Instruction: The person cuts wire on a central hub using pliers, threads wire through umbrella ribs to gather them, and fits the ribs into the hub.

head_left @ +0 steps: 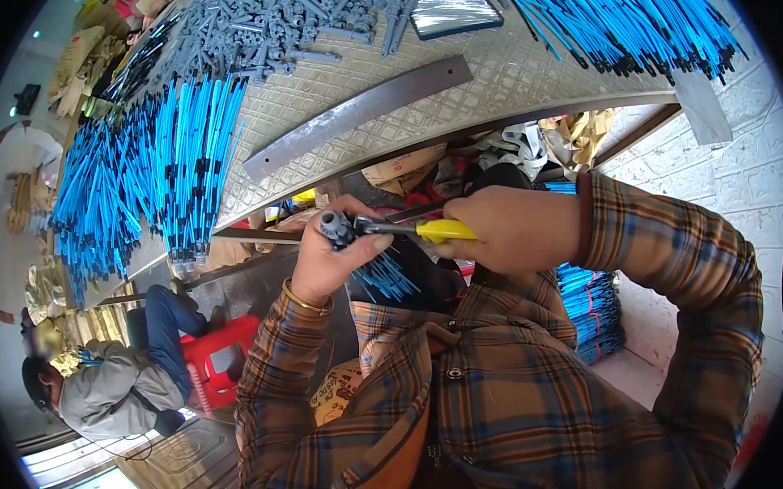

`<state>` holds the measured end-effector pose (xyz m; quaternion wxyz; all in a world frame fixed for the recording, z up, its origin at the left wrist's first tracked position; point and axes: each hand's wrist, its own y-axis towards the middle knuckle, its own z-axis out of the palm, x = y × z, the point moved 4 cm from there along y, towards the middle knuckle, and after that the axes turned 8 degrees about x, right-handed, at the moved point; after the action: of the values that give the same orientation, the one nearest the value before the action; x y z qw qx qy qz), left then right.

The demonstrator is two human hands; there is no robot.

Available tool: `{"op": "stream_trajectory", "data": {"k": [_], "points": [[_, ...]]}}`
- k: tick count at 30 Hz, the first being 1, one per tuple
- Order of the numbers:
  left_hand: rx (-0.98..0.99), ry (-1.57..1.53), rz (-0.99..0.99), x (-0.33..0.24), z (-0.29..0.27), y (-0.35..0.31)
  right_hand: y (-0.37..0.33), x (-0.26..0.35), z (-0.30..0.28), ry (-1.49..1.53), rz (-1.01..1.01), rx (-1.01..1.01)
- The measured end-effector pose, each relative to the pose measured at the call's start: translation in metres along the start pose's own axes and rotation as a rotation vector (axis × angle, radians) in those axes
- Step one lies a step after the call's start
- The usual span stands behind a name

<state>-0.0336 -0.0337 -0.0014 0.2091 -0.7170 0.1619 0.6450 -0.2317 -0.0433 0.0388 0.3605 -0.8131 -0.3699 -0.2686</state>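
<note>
My left hand [326,263] is closed around a small cluster of grey plastic fittings [335,229], held in front of my chest. In my right hand [522,230] is a pair of pliers with yellow handles [444,231]. The metal jaws of the pliers reach to the fittings between my left thumb and fingers; whether they grip one I cannot tell. Just below, a bunch of thin blue rods [389,278] lies over dark cloth at my lap. My left hand partly hides how rods and fittings join.
Ahead, a worktable [366,82] bears a heap of grey fittings [271,13], blue rods [186,156] at left, more rods [629,30] at right, a curved metal strip [359,115] and a tray of silvery pins [457,14]. Bundled rods [589,315] stand right. Two people sit left.
</note>
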Motion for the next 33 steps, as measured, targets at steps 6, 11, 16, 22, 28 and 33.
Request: {"op": "stream_trajectory", "data": {"k": [6, 11, 16, 22, 28, 33], "points": [[-0.013, -0.180, 0.102, 0.002, -0.013, -0.005, -0.002, 0.011, -0.002, -0.245, 0.028, -0.132], [0.065, -0.301, 0.131, 0.012, -0.018, -0.009, 0.000, 0.006, 0.000, -0.039, -0.089, -0.117], [0.121, -0.243, 0.092, 0.002, -0.009, -0.004, -0.005, 0.008, -0.003, -0.001, -0.133, -0.090], [-0.111, 0.017, 0.035, 0.000, -0.007, -0.007, -0.013, 0.010, -0.012, -0.258, 0.040, -0.141], [-0.280, -0.364, 0.439, -0.018, -0.091, -0.051, -0.051, -0.033, -0.049, -0.227, 0.097, -0.559], [-0.355, -0.822, 0.669, -0.053, -0.127, -0.080, -0.069, -0.114, -0.084, -0.473, 0.469, -0.762]]}}
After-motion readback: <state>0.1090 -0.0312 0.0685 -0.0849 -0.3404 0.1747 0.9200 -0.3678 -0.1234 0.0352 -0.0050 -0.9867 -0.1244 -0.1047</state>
